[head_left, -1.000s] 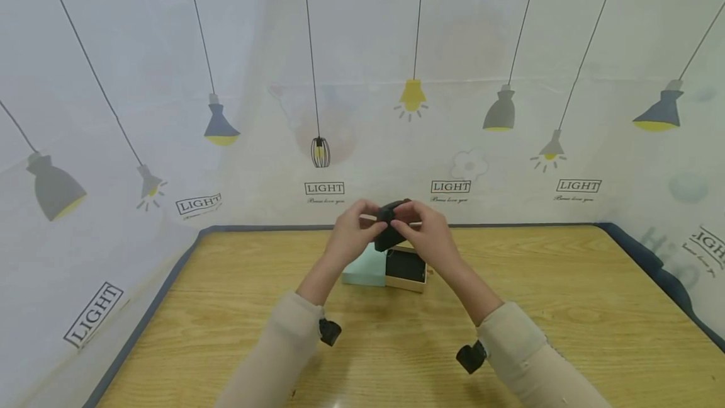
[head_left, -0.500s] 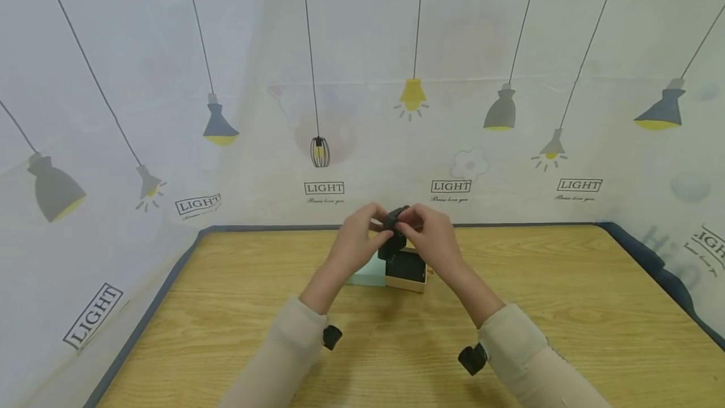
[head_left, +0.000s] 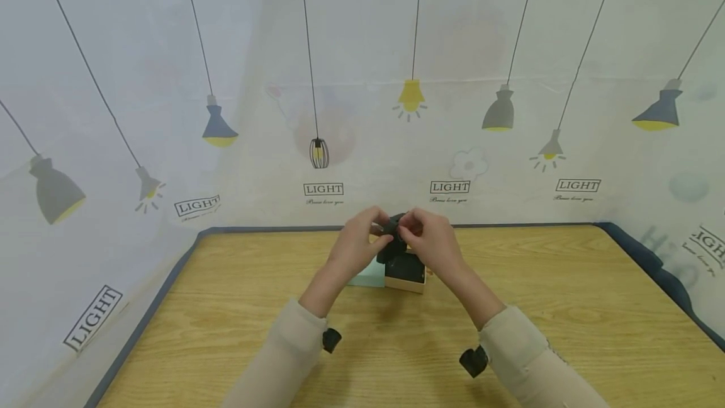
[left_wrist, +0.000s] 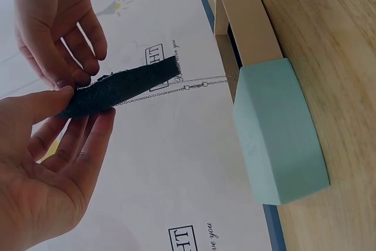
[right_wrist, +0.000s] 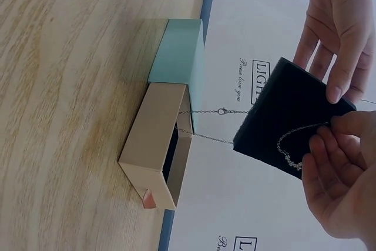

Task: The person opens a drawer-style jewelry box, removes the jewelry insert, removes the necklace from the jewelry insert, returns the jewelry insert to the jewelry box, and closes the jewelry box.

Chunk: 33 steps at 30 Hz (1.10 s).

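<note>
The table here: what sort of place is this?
Probably a screened-off filming or work corner; the wider room is out of view. A lamp-print sheet closes in the wood-grain table on three sides, and black gadgets sit beside both cuffs.

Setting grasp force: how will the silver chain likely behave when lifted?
The silver chain will probably be floppy: it curves across the dark pad. Its thin links suggest it's light and could tangle. The clasp may swing, since it sits on an unsupported span between pad and cream tray.
</note>
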Motion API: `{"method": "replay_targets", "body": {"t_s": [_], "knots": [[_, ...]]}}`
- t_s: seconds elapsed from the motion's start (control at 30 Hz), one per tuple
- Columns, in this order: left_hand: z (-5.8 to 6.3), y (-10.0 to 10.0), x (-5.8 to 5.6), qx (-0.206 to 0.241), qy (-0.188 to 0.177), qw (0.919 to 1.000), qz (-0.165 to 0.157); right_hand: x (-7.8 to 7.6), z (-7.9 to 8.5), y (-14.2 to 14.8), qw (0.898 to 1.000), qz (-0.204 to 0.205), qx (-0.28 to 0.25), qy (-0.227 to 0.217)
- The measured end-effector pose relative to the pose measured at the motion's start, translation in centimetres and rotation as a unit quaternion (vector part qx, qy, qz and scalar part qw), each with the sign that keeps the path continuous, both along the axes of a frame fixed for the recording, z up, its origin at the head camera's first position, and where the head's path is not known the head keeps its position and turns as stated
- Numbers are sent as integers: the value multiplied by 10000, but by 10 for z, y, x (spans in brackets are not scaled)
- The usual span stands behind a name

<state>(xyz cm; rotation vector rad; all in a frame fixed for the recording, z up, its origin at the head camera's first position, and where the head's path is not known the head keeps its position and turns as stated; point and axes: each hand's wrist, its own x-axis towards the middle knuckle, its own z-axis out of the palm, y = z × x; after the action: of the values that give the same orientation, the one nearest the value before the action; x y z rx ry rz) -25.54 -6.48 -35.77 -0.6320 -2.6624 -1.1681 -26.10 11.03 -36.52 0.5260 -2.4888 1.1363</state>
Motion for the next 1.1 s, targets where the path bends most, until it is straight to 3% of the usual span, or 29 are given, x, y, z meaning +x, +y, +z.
{"method": "replay_targets", "body": {"t_s": [0.6, 1.1], "knots": [[-2, -2, -1, 73, -188, 9998, 12, 1, -2, 2, 9992, 248, -255, -161], [-4, -7, 1, -48, -324, 9994, -143, 2, 3, 5, 9934, 300, -776, -786]]}}
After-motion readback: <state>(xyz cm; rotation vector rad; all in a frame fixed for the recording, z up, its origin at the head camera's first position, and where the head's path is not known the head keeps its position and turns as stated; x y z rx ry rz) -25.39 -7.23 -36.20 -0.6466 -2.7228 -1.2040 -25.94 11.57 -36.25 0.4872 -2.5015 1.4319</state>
